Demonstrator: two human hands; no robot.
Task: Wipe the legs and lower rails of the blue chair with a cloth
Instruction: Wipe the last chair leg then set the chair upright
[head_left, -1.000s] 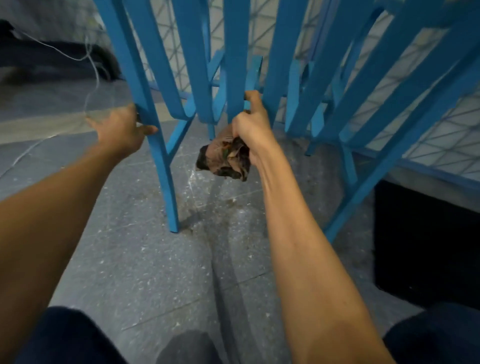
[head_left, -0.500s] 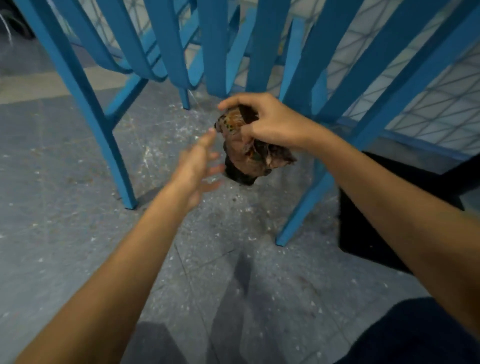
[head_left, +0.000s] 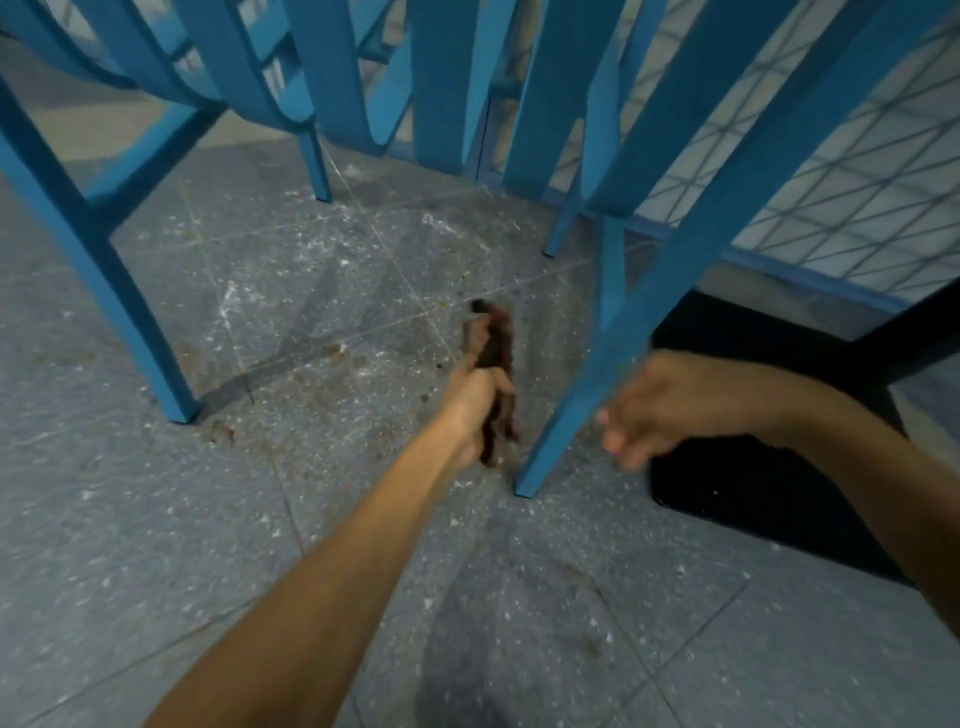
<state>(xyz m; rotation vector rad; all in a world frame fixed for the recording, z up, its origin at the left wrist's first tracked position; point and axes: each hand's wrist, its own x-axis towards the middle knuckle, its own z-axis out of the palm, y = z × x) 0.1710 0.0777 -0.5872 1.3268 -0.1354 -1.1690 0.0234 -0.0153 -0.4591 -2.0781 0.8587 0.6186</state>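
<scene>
The cloth (head_left: 497, 353) is a dark, brownish rag bunched into a long wad. It looks soft, light and limp, so it should fold round a square leg easily but will wipe poorly unless it is pressed flat. It hangs just above the floor (head_left: 260, 519), near the middle of the view, with ends sticking out above and below the left hand (head_left: 475, 410), whose fingers are curled tight round its middle. Gripping it there leaves little free cloth, so a looser, wrapped hold would probably serve the leg better.

Just right of it stands the nearest leg (head_left: 582, 384) of the blue chair (head_left: 452, 104) — painted, stiff and smooth, slanting down to its foot on the floor. The cloth is close beside the leg, and motion blur hides whether they touch.

The right hand (head_left: 660, 405) is on the leg's far side with loosely curled fingers, apparently holding nothing — contact with the leg cannot be told. Another leg (head_left: 104, 270) and a lower rail (head_left: 156, 150) stand toward the left edge, and a black mat (head_left: 753, 493) lies to the right.
</scene>
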